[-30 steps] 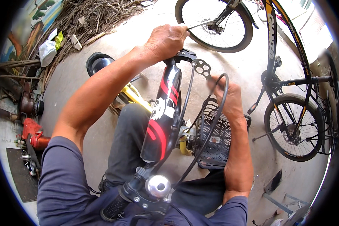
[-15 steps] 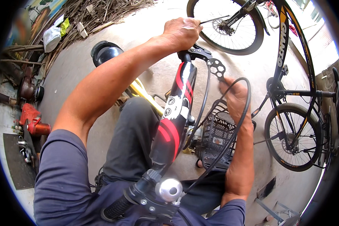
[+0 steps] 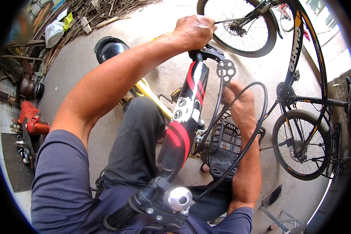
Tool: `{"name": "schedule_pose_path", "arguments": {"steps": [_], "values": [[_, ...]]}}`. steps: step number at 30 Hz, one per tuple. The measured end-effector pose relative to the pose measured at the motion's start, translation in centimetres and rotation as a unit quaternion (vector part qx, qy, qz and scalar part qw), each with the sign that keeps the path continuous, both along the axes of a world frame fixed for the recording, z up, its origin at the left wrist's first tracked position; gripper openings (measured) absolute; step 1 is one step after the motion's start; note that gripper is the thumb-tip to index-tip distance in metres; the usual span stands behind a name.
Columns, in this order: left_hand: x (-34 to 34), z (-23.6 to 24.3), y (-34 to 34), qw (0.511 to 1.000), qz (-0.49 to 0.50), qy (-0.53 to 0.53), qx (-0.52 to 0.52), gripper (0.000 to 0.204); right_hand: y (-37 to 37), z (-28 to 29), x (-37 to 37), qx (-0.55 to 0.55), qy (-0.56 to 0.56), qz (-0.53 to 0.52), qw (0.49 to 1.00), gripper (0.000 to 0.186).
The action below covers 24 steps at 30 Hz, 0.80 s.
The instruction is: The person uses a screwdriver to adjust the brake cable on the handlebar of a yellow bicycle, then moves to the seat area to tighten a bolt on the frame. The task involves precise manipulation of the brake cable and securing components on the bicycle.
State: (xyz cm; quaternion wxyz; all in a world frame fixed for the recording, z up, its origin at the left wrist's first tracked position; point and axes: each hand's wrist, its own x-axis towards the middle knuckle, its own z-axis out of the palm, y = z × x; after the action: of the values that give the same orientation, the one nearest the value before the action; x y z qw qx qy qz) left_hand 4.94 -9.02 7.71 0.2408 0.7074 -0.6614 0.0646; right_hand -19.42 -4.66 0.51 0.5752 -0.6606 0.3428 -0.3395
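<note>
We tag: black padded tube (image 3: pixel 183 117), red stripes (image 3: pixel 179 134), white cartoon face (image 3: pixel 182 110); dark grey tool (image 3: pixel 227 81), hexagon-hole pattern; silver bell (image 3: pixel 178 198); yellow frame (image 3: pixel 156 101); black basket (image 3: pixel 224 148), mesh pattern; navy sleeves (image 3: pixel 60 175).

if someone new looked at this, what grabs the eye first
Probably the glossy black tube with red stripes and a white cartoon face, slanting through the middle, and the silver bell near the bottom edge. Next come the left hand, closed around the handlebar at upper centre, and the right hand, holding a flat wrench with hexagonal holes, right of the tube. A black bicycle stands at the right.
</note>
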Motion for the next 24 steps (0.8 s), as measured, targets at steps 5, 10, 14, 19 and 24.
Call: {"name": "schedule_pose_path", "arguments": {"steps": [5,10,14,19,24], "values": [[0.1,-0.4,-0.1,1.0,0.006,-0.001,-0.005,0.032,0.0,0.2,0.0,0.027,0.011,0.011,1.0,0.015],[-0.1,0.0,0.1,1.0,0.009,0.009,0.009,0.031,-1.0,-0.3,-0.4,-0.076,0.016,-0.119,0.99,0.021],[-0.2,-0.1,0.2,1.0,0.012,0.014,0.003,0.031,-1.8,-0.4,-1.1,-0.129,0.001,-0.152,0.98,0.018],[-0.1,-0.4,0.0,1.0,0.013,-0.002,-0.019,0.033,-1.4,-0.7,-0.4,-0.071,-0.025,-0.099,0.992,0.016],[0.2,-0.5,-0.1,1.0,0.009,0.001,-0.016,0.033,-0.5,-0.3,0.2,0.005,-0.011,0.001,1.0,0.011]]}}
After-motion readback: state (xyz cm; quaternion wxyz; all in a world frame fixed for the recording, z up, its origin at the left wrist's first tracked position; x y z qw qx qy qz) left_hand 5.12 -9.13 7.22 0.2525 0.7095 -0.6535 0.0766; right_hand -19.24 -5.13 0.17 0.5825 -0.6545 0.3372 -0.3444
